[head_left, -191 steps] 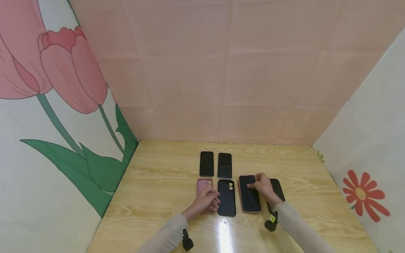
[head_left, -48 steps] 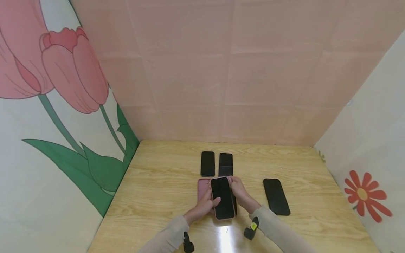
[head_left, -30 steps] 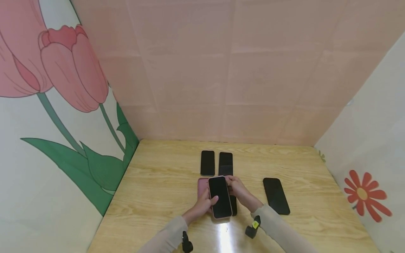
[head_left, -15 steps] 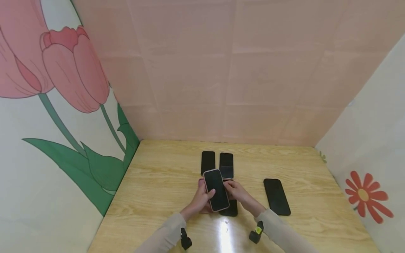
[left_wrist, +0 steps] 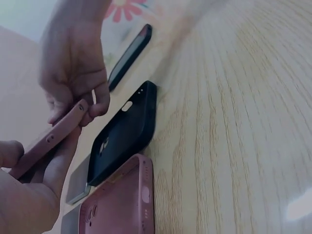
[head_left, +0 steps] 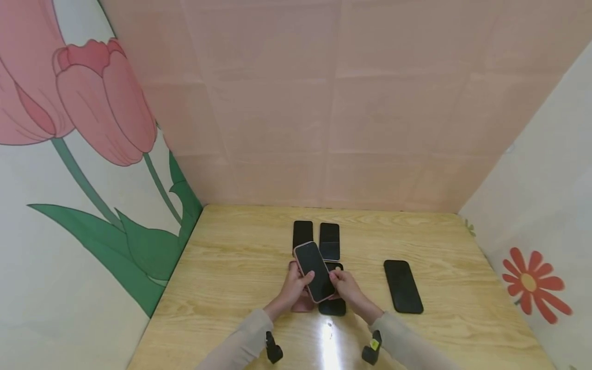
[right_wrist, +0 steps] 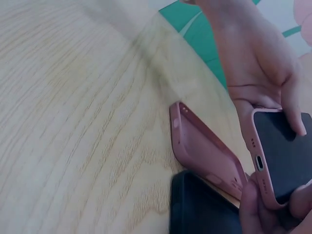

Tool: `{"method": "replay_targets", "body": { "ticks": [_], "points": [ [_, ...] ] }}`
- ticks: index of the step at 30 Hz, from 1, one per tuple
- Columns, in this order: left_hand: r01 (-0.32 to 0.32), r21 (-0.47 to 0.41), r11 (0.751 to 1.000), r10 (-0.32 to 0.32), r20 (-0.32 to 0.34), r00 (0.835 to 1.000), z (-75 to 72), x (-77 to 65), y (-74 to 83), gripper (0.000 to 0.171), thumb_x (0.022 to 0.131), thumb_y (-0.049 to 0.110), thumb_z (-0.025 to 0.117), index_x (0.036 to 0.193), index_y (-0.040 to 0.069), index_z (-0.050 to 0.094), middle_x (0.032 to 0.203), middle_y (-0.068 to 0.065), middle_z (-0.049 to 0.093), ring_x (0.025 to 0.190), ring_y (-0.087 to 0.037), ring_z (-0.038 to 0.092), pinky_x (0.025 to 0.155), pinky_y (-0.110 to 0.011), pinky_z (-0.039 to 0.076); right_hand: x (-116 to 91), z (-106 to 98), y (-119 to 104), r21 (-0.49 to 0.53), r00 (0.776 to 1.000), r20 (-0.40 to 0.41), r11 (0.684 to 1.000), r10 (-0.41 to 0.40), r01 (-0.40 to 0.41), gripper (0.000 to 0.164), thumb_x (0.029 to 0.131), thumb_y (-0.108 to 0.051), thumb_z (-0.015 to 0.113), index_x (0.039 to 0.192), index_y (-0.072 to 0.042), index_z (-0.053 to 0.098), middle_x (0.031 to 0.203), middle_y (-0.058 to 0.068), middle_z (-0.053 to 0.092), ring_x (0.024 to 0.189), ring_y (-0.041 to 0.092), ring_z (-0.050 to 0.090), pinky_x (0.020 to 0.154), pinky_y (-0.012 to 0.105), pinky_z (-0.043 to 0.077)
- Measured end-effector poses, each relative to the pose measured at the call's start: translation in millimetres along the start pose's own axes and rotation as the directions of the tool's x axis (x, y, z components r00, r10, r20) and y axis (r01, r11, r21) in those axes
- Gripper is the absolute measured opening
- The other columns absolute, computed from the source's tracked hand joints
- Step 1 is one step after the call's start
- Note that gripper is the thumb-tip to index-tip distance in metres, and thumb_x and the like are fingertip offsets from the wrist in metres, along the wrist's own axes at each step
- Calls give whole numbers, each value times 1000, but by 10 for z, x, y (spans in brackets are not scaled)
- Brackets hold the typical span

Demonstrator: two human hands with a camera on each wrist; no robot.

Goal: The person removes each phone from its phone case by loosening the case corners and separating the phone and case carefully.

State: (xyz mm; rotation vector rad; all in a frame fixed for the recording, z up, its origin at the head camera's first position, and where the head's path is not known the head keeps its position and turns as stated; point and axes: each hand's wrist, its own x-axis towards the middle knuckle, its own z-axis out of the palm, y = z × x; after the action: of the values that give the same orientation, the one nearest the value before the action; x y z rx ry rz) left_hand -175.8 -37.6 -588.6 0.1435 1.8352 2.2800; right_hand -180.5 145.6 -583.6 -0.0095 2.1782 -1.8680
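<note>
A phone in a pink case point(head_left: 311, 267) is held above the table, screen up and tilted leftward. My left hand point(head_left: 290, 288) grips it from the left, thumb lying over the screen's edge. With fingers and thumb, my right hand point(head_left: 350, 289) pinches its near right corner. In the right wrist view, the case point(right_wrist: 265, 183) wraps the bottom edge around the charging port. Beneath lie an empty pink case point(left_wrist: 119, 204) and an empty black case point(left_wrist: 126, 129), side by side with their hollow sides up.
Two dark phones point(head_left: 302, 232) point(head_left: 330, 239) lie in a row behind the cases. Another black phone-shaped item point(head_left: 404, 286) lies apart on the right of the wooden table point(head_left: 240, 257). Patterned side walls and a pink back wall point(head_left: 324, 128) enclose the table.
The phone in the pink case was lifted from the table's right-centre and brought over the cases. Lately it moved away and left, tilting further, while my right hand went from its upper edge to its near corner.
</note>
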Motion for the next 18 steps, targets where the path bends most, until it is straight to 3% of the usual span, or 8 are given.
{"method": "replay_targets", "body": {
  "ticks": [3,7,15,18],
  "points": [
    [-6,8,1000,7,-24,1000,23,-13,8,38,102,9,53,132,-4,33,124,-34,58,107,-48,61,84,-55,54,4,47,-6,-4,995,-100,1000,23,-24,25,104,-4,43,101,14,60,84,19,59,68,37,63,56,42,58],
    [-7,35,999,10,-71,997,44,-19,21,37,101,8,55,131,-5,36,121,-30,61,105,-45,63,85,-52,54,20,78,-18,-29,986,-161,999,40,-45,24,103,-3,43,102,12,62,87,19,59,69,35,63,55,41,58],
    [0,72,997,7,-92,996,22,12,21,36,99,5,56,130,-6,42,121,-29,62,107,-41,64,88,-47,54,40,75,-35,-44,988,-148,997,52,-59,23,101,-2,42,95,11,61,86,15,55,73,27,59,58,43,58],
    [4,126,992,8,-97,995,12,10,30,35,99,5,57,131,-4,45,121,-25,63,107,-36,64,90,-43,53,27,84,-42,-36,990,-121,997,66,-71,25,102,-1,41,92,12,59,85,15,54,74,27,59,60,44,59]
  ]
}}
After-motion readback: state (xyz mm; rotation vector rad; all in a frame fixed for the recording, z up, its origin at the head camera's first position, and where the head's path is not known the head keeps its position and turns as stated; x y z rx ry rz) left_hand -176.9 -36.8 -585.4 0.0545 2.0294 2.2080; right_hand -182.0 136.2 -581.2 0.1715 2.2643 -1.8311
